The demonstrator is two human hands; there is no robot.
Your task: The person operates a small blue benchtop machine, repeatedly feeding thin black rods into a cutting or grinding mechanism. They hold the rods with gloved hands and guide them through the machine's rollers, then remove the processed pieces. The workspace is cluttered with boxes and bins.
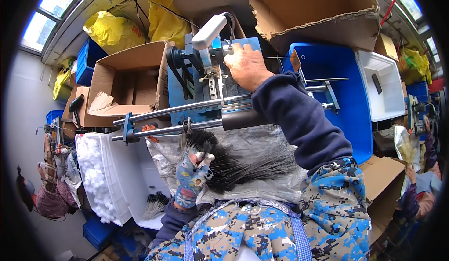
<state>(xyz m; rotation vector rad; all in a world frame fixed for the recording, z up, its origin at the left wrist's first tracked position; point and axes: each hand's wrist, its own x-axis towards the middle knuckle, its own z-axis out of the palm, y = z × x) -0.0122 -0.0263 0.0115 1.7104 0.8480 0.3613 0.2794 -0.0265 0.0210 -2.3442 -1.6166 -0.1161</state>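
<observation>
My right hand (pixel 245 64) is closed over the bench machine (pixel 217 80), gripping a thin wire (pixel 283 57) that runs out to the right and ends in a small loop. Its fingertips are partly hidden. Below the machine's two metal rails (pixel 201 104), my left hand (pixel 191 174) wears a worn, patterned blue glove with bare fingertips. Those fingers are curled at the edge of a pile of thin wire brushes with black bristles (pixel 243 165), closed on some of them. The pile lies on a silvery sheet (pixel 276 137) across my lap.
Left of my lap stands a white bin (pixel 133 176) beside white fluffy pieces (pixel 95 176). Cardboard boxes (pixel 128 85) and yellow bags (pixel 114 30) are behind. A blue bin (pixel 346 134) and a white tray (pixel 383 95) flank the machine's right. Other people (pixel 56 198) work at both sides.
</observation>
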